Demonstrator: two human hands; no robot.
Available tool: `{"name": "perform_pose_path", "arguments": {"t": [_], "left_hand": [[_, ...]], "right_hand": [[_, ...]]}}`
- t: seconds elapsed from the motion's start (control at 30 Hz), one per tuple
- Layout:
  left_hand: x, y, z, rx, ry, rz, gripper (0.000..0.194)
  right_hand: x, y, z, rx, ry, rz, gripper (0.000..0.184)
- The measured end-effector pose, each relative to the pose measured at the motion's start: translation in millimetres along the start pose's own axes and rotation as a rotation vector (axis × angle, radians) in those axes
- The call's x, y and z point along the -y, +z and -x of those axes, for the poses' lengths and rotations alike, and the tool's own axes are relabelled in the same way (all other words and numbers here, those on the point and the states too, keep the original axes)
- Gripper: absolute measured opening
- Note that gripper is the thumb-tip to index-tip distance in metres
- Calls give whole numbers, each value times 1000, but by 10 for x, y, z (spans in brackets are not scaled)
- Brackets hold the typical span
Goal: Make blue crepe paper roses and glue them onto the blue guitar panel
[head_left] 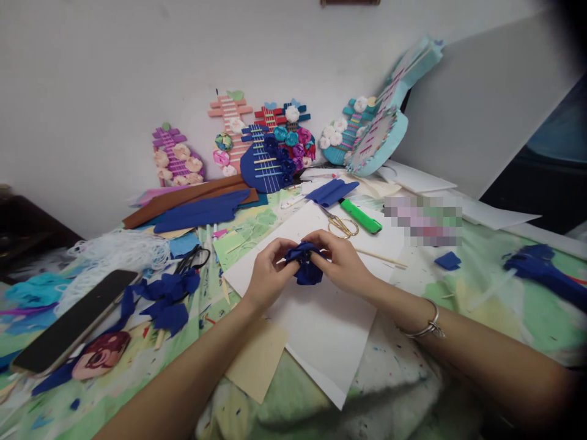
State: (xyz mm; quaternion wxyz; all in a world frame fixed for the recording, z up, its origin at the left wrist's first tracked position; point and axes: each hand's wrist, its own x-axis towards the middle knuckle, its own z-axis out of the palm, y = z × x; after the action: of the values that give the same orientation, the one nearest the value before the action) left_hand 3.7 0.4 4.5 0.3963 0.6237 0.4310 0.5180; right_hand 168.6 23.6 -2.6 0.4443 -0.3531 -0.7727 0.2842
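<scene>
- Near the middle of the frame, the left hand (268, 269) and the right hand (346, 260) are close together, both pinching a crumpled dark blue paper piece (308, 275) between thumbs and fingers.
- The blue piece sits over a white sheet (328, 348); its folds are dark, and the thumbs and fingers hide its sides (its exact shape is hard to make out).
- Just above the hands lie gold-handled scissors (343, 227) and a green cutter (364, 219); a thin wooden stick (385, 259) runs out beside the right hand, its near end apparently hidden behind that hand.
- Right of the cutter, a pixelated patch (424, 220) masks whatever lies there.
- At the lower right, the right forearm, with a silver bracelet (426, 327), fades into a dark, blurred edge.
- At the upper middle, a dark blue instrument-shaped model (257, 168) partly covers others behind it.
- At the upper edge, a brown object (350, 2) is cut off.
</scene>
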Motion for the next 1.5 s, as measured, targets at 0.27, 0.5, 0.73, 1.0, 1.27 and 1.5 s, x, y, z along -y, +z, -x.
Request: {"name": "perform_pose_path", "arguments": {"t": [0.27,0.5,0.73,1.0,1.27,1.5], "left_hand": [[-3,13,2,8,-6,-42,16],[10,7,-14,4,-5,-93,14],[73,-8,-27,-7,-6,-149,11],[91,-20,-27,-43,-1,-218,6],[54,49,36,-202,95,-288,6],[22,92,77,-192,220,-243,21]], "right_hand": [[5,-4,0,-28,-11,-30,23],[34,21,2,-15,-52,-31,21],[45,28,26,-1,-79,66,21],[28,29,27,-29,-111,219,24],[50,89,64,-125,-408,528,21],[118,84,72,-241,-548,459,27]]}}
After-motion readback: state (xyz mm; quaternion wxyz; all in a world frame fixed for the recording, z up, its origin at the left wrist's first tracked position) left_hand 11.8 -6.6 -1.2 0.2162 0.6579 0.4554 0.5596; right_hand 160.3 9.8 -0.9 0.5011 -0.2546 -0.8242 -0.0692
